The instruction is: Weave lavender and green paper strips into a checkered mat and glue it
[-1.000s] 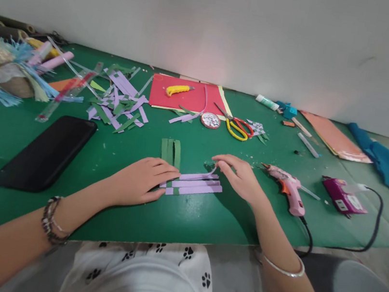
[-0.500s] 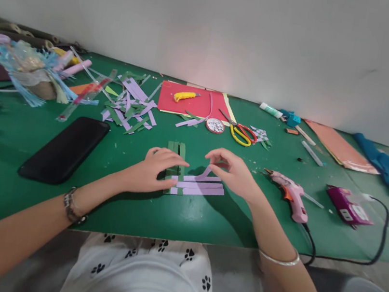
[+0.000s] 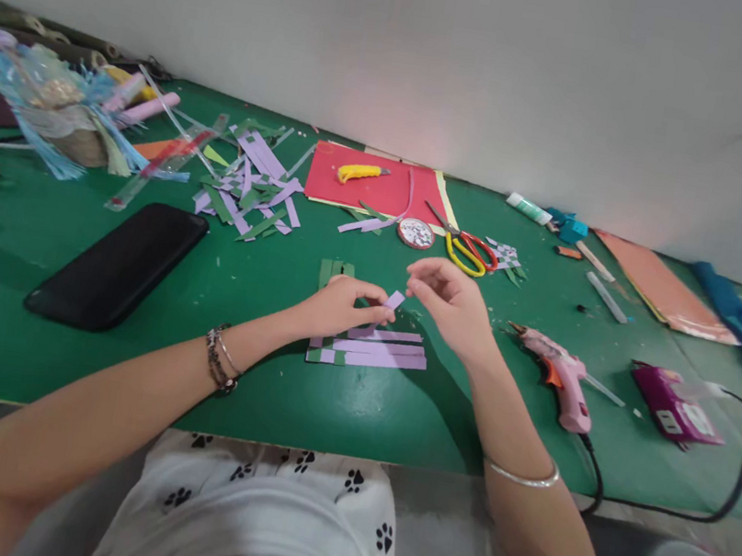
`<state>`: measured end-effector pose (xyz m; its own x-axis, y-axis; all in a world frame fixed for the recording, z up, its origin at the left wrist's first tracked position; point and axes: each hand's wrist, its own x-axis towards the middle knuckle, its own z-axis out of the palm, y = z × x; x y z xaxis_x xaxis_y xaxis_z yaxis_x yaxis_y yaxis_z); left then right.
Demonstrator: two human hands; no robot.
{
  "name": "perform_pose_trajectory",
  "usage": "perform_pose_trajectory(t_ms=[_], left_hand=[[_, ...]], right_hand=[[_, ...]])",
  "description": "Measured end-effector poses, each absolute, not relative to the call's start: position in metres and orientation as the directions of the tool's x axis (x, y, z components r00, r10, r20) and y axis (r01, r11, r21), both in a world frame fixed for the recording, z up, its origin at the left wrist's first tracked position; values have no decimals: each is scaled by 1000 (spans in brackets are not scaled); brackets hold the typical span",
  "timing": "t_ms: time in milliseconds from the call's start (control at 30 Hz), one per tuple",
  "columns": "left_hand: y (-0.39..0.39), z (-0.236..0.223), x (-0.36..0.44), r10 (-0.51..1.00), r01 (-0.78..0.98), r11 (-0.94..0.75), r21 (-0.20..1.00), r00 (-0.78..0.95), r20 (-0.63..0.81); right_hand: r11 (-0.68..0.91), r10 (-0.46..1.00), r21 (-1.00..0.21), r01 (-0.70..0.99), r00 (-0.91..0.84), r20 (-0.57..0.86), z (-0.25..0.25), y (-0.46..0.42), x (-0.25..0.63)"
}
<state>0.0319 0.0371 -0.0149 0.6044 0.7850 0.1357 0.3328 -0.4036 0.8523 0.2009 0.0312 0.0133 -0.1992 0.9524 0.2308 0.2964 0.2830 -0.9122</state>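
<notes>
My left hand (image 3: 351, 307) pinches a light purple paper strip (image 3: 395, 300) between thumb and fingers, and the strip's end sticks up past the fingertips. Just right of that end, my right hand (image 3: 449, 304) hovers with curved fingers slightly apart and nothing visible between them. Below the hands lies a small weave of paper strips, with green strips (image 3: 337, 268) running away from me and purple strips (image 3: 394, 356) stretching to the right. My left hand and wrist cover part of the weave.
A black phone-like slab (image 3: 122, 264) lies left, below a heap of paper scraps (image 3: 252, 181). Behind are a yellow cutter (image 3: 361, 173) on red paper (image 3: 383, 196) and scissors (image 3: 470, 246). To the right sit a pink glue gun (image 3: 558, 376) and a corded purple box (image 3: 673, 404).
The purple strip has passed from my right hand's pinch to my left hand. My left hand has moved right and closed on it; my right hand has let go and risen slightly.
</notes>
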Motion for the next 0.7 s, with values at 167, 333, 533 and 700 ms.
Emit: perform_pose_trajectory(t_ms=[167,333,533,700], left_hand=[[35,-13,27,798,361,-387,849,593,111],[35,-14,20,784,372,-365,853,617,66],[38,-13,12,788,347,-346,872,611,70],[38,-10,9,802,354,-341,871,592,73]], right_hand=[[232,971,-906,353,-31,237,7,38,211],[197,970,-864,464,34,239,3,41,217],[202,964,-844,498,51,261,4,40,220],[220,940,-764,607,78,333,8,37,220]])
